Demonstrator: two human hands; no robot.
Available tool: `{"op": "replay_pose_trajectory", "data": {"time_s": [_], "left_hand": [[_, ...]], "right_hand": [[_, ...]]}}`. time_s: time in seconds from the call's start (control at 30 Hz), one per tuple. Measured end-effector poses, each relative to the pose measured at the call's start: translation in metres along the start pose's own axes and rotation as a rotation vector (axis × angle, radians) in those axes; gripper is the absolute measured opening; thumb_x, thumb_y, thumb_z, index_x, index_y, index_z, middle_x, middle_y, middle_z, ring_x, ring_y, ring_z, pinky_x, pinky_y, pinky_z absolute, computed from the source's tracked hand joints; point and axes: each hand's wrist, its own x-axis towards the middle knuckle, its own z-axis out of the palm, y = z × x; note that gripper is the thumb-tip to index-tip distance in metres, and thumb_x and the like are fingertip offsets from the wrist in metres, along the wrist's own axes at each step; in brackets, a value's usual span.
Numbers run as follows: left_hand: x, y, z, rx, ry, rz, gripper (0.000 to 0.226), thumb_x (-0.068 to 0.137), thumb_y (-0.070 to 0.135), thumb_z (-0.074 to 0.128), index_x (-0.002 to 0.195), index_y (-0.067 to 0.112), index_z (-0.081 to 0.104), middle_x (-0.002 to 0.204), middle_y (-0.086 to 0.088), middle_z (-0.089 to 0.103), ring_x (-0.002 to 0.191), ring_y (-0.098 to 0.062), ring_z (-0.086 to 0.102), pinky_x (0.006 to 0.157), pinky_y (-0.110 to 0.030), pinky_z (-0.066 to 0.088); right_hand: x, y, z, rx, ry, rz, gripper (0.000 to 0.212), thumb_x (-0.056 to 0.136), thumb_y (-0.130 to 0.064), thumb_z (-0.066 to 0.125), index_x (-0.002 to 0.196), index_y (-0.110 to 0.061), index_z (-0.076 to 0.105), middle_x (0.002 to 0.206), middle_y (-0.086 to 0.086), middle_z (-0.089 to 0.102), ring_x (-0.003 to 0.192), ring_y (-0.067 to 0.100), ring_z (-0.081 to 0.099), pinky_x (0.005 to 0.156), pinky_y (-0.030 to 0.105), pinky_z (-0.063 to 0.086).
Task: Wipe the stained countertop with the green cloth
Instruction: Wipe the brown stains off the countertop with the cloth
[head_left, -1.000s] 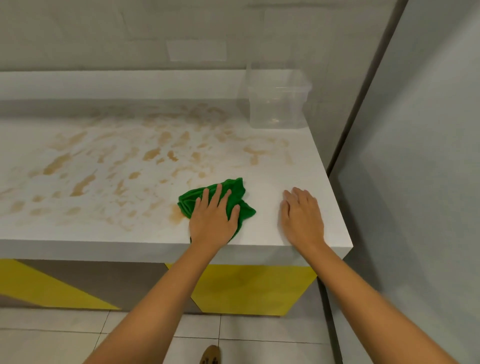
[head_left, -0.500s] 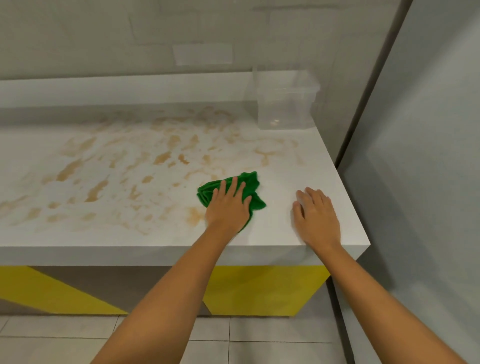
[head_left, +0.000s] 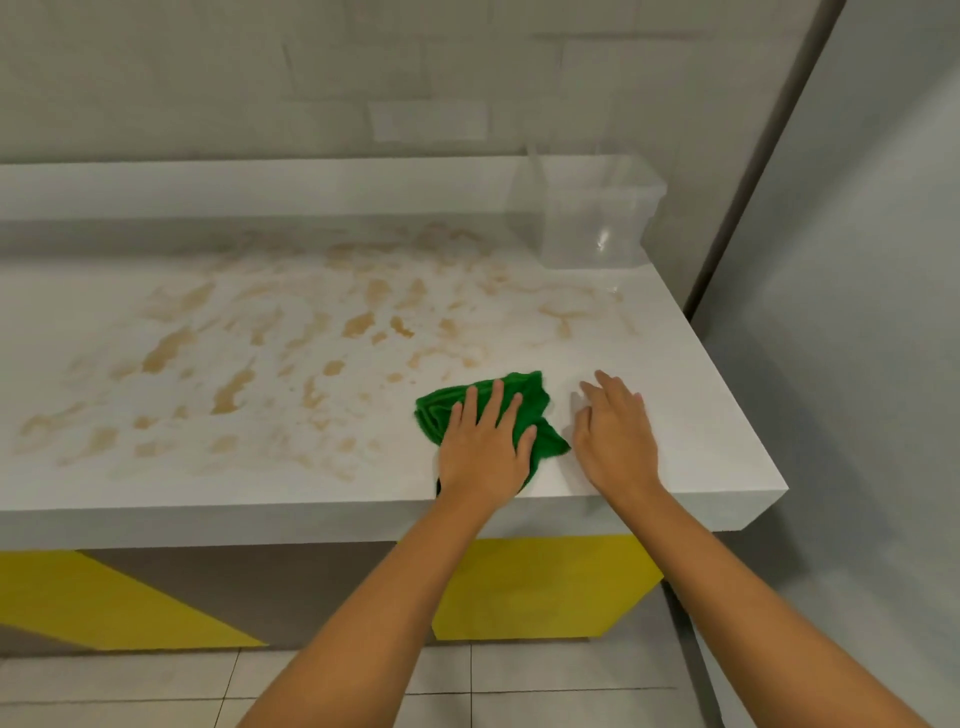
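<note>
Green cloth (head_left: 530, 400), bunched, on the white desk (head_left: 701, 415) well in front of the clear tub (head_left: 592, 218), left hand (head_left: 485, 452) pressing it with spread grip, right hand (head_left: 618, 441) likewise spread just beside; risk: loose folds may smear the brown stains (head_left: 234, 384) left of the tub.

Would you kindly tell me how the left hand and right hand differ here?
The left hand presses the green cloth; the right hand is over bare countertop beside it. The left hand is nearer the stains, the right hand nearer the counter's end. Both have straight fingers.
</note>
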Motion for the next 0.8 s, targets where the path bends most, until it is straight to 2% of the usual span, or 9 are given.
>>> {"op": "replay_pose_trajectory", "data": {"time_s": [0.1, 0.2, 0.33, 0.43, 0.5, 0.63, 0.73, 0.8], "left_hand": [[0.012, -0.026, -0.007, -0.001, -0.020, 0.038, 0.053, 0.101, 0.041, 0.015, 0.151, 0.022, 0.011, 0.160, 0.001, 0.001, 0.148, -0.023, 0.000, 0.120, -0.037, 0.001], [0.012, -0.066, -0.017, 0.005, -0.005, -0.040, 0.053, 0.102, 0.038, 0.014, 0.151, 0.018, 0.011, 0.160, -0.003, 0.002, 0.148, -0.024, 0.001, 0.120, -0.039, 0.003], [-0.008, -0.112, -0.021, 0.021, 0.025, -0.126, 0.053, 0.102, 0.038, 0.015, 0.151, 0.017, 0.011, 0.160, -0.003, 0.003, 0.148, -0.024, 0.002, 0.121, -0.038, 0.005], [-0.028, -0.110, -0.016, -0.001, 0.057, -0.155, 0.056, 0.100, 0.042, 0.017, 0.151, 0.020, 0.011, 0.160, -0.002, 0.001, 0.148, -0.024, 0.001, 0.120, -0.037, 0.002], [-0.035, -0.096, -0.013, -0.006, 0.061, -0.154, 0.056, 0.100, 0.045, 0.016, 0.151, 0.023, 0.009, 0.160, 0.000, -0.001, 0.148, -0.024, -0.001, 0.120, -0.036, 0.000], [-0.027, -0.067, -0.005, -0.004, 0.061, -0.044, 0.056, 0.099, 0.047, 0.015, 0.151, 0.026, 0.009, 0.160, 0.004, -0.001, 0.148, -0.023, -0.003, 0.120, -0.036, -0.001], [-0.011, -0.066, -0.008, -0.004, 0.022, 0.041, 0.054, 0.100, 0.046, 0.016, 0.150, 0.027, 0.011, 0.160, 0.006, 0.001, 0.148, -0.021, -0.002, 0.119, -0.034, -0.002], [-0.005, -0.077, -0.014, -0.001, -0.006, 0.055, 0.053, 0.101, 0.044, 0.015, 0.150, 0.027, 0.011, 0.160, 0.006, 0.001, 0.148, -0.019, -0.003, 0.119, -0.033, -0.002]], "right_hand": [[-0.001, -0.019, 0.013, 0.039, -0.018, 0.010, 0.041, 0.096, -0.009, 0.030, 0.136, -0.004, 0.037, 0.148, 0.013, 0.029, 0.139, 0.025, 0.021, 0.115, 0.037, 0.009], [-0.006, -0.022, 0.022, 0.019, -0.034, 0.027, 0.041, 0.097, -0.010, 0.029, 0.137, -0.003, 0.034, 0.148, 0.013, 0.030, 0.139, 0.025, 0.021, 0.116, 0.036, 0.009], [-0.008, -0.022, 0.029, -0.011, 0.023, 0.026, 0.041, 0.095, -0.010, 0.028, 0.132, 0.001, 0.041, 0.142, 0.017, 0.039, 0.135, 0.030, 0.030, 0.114, 0.042, 0.017], [-0.007, -0.024, 0.031, -0.026, 0.044, 0.041, 0.040, 0.094, -0.010, 0.030, 0.129, 0.003, 0.045, 0.139, 0.019, 0.043, 0.132, 0.032, 0.035, 0.113, 0.044, 0.022], [-0.007, -0.026, 0.033, -0.026, 0.069, 0.053, 0.048, 0.089, -0.016, 0.024, 0.125, 0.005, 0.049, 0.134, 0.021, 0.048, 0.127, 0.035, 0.040, 0.109, 0.047, 0.029], [-0.008, -0.028, 0.035, -0.035, 0.097, 0.068, 0.064, 0.083, -0.026, 0.013, 0.117, 0.007, 0.056, 0.124, 0.025, 0.055, 0.115, 0.040, 0.050, 0.099, 0.051, 0.040], [-0.008, -0.029, 0.034, -0.031, 0.084, 0.069, 0.065, 0.083, -0.027, 0.012, 0.117, 0.007, 0.055, 0.125, 0.024, 0.055, 0.115, 0.040, 0.050, 0.099, 0.051, 0.040], [-0.009, -0.030, 0.032, -0.025, 0.078, 0.067, 0.058, 0.086, -0.024, 0.016, 0.120, 0.006, 0.054, 0.128, 0.023, 0.053, 0.118, 0.039, 0.048, 0.102, 0.051, 0.038]]}}
